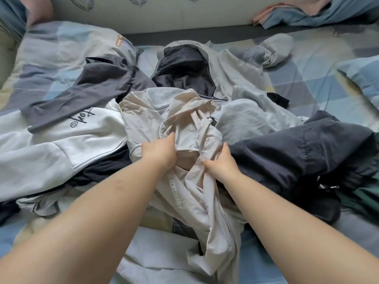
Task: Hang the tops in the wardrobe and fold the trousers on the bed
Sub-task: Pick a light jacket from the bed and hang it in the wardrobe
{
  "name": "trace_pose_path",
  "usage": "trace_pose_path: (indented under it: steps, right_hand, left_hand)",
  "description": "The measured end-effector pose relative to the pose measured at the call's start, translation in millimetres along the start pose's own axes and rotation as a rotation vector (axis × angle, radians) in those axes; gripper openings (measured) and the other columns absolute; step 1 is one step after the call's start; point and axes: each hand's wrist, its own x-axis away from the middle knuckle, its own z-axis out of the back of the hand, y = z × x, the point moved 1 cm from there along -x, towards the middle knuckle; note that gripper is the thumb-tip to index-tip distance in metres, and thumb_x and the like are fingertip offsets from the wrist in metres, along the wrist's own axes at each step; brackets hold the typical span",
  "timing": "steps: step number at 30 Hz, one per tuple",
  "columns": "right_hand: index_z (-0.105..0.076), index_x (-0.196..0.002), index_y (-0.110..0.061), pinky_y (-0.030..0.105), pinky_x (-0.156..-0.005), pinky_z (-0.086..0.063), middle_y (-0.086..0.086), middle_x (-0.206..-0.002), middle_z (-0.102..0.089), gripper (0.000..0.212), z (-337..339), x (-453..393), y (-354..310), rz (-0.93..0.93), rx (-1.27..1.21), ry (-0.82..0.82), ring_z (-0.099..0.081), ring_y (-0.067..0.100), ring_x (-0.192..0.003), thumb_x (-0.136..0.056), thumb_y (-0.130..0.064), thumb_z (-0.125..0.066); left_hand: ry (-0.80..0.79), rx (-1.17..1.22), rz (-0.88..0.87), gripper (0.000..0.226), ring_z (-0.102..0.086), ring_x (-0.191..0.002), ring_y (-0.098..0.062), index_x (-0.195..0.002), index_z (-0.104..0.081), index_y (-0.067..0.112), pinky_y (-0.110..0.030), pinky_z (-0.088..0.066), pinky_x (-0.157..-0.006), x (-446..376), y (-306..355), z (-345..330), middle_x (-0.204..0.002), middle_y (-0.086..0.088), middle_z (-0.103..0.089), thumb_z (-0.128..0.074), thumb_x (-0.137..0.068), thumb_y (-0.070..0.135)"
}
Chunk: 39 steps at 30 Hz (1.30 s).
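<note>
**Two bare hands gripping a beige garment in a pile of clothes on a bed**

Two bare forearms reach in from the bottom corners and meet at the centre of the pile. The left hand has its fingers curled into a fold of a thin, crinkled beige garment. The right hand grips a bunched ridge of the same cloth just beside it. The garment is light and papery, with pale printed lettering along one panel, and it trails toward the near edge of the bed.

To the left lies a smooth white top with embroidered grey script, spread fairly flat. To the right sits a heavier dark navy garment with stitched seams, heaped in thick folds and touching the beige cloth. A green piece shows at the right edge beside it.

Farther back, a soft dark grey top stretches a long sleeve across the white one. Behind the hands a pale grey hooded jacket lies open, with black cloth inside it.

The bed cover is a blue, grey and cream check. Bare cover shows at the far right and far left. A pale patterned panel closes the far side.
</note>
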Motion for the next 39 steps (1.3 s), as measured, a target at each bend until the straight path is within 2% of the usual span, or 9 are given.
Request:
trace_pose_path:
  steps: [3,6,10,15,17,19,27,34,39]
  right_hand:
    - [-0.059,-0.110,-0.011,0.029,-0.077,-0.042,0.009,-0.101,-0.065,0.026,-1,-9,-2,0.006,-0.019,0.038,-0.059,0.027,-0.097,-0.085,-0.009,-0.051]
    - [-0.046,-0.063,-0.016,0.031,-0.052,-0.030,-0.001,-0.059,-0.044,0.026,13,-2,0,0.015,-0.101,0.129,-0.041,0.019,-0.060,-0.085,-0.004,-0.039]
    - [-0.039,-0.063,-0.016,0.031,-0.056,-0.024,-0.001,-0.061,-0.035,0.025,62,32,-11,-0.028,-0.264,0.191,-0.033,0.016,-0.062,-0.087,-0.009,-0.038]
    - [-0.055,-0.068,-0.011,0.031,-0.066,-0.033,-0.004,-0.073,-0.049,0.028,121,98,-61,0.031,-0.296,0.098,-0.046,0.014,-0.075,-0.087,-0.032,-0.056]
    - [-0.060,-0.077,-0.021,0.027,-0.070,-0.041,-0.013,-0.078,-0.055,0.025,138,132,-89,0.095,-0.191,0.091,-0.052,0.007,-0.078,-0.084,-0.044,-0.064]
    - [-0.061,-0.087,-0.011,0.027,-0.072,-0.044,-0.011,-0.078,-0.054,0.030,157,166,-117,0.174,-0.097,0.152,-0.051,0.007,-0.076,-0.083,-0.040,-0.068]
    - [-0.038,-0.064,-0.011,0.028,-0.059,-0.029,-0.008,-0.058,-0.036,0.032,241,338,-212,0.411,-0.251,0.525,-0.033,0.007,-0.055,-0.088,-0.012,-0.058]
    - [-0.035,-0.055,-0.024,0.014,-0.044,-0.027,-0.016,-0.046,-0.032,0.042,297,499,-245,0.497,-0.216,0.882,-0.030,0.002,-0.045,-0.086,-0.017,-0.062]
    - [-0.034,-0.061,-0.020,0.014,-0.044,-0.028,-0.013,-0.045,-0.034,0.041,341,648,-222,0.447,-0.149,1.188,-0.031,0.001,-0.042,-0.085,-0.016,-0.067]
  left_hand:
    - [-0.287,-0.060,-0.146,0.056,-0.054,-0.115,-0.030,-0.142,-0.035,0.020,-0.039,-0.047,-0.093,2,-11,-3,-0.133,-0.008,-0.054,-0.045,-0.087,0.017]
    - [-0.352,-0.098,-0.265,0.025,-0.054,-0.084,-0.027,-0.101,-0.063,0.006,-0.027,-0.044,-0.068,14,-26,4,-0.103,-0.013,-0.064,-0.049,-0.087,0.022]
    - [-0.132,0.103,-0.234,0.023,-0.054,-0.075,-0.026,-0.068,-0.049,0.016,-0.026,-0.038,-0.057,33,-49,47,-0.069,0.001,-0.052,-0.061,-0.080,0.031]
    - [0.185,0.312,-0.263,0.038,-0.050,-0.076,-0.026,-0.064,-0.041,0.022,-0.032,-0.036,-0.063,61,-55,134,-0.073,0.001,-0.051,-0.069,-0.080,0.042]
    - [0.305,0.381,-0.305,0.032,-0.051,-0.076,-0.026,-0.065,-0.046,0.021,-0.031,-0.034,-0.063,77,-53,177,-0.073,0.000,-0.052,-0.070,-0.081,0.035]
    - [0.396,0.388,-0.378,0.016,-0.055,-0.082,-0.028,-0.074,-0.058,0.014,-0.032,-0.039,-0.066,92,-50,220,-0.080,-0.004,-0.059,-0.070,-0.080,0.024]
    - [0.384,0.375,-0.614,0.024,-0.052,-0.075,-0.029,-0.082,-0.044,0.011,-0.034,-0.038,-0.063,181,-42,349,-0.081,-0.008,-0.056,-0.052,-0.093,0.030]
    - [0.386,0.607,-0.888,0.024,-0.049,-0.073,-0.028,-0.091,-0.038,0.007,-0.039,-0.037,-0.065,294,-7,430,-0.085,-0.020,-0.056,-0.054,-0.094,0.024]
    - [0.346,0.513,-1.271,0.036,-0.044,-0.066,-0.018,-0.086,-0.043,0.022,-0.015,-0.035,-0.056,394,41,477,-0.072,0.007,-0.050,-0.075,-0.076,0.034]
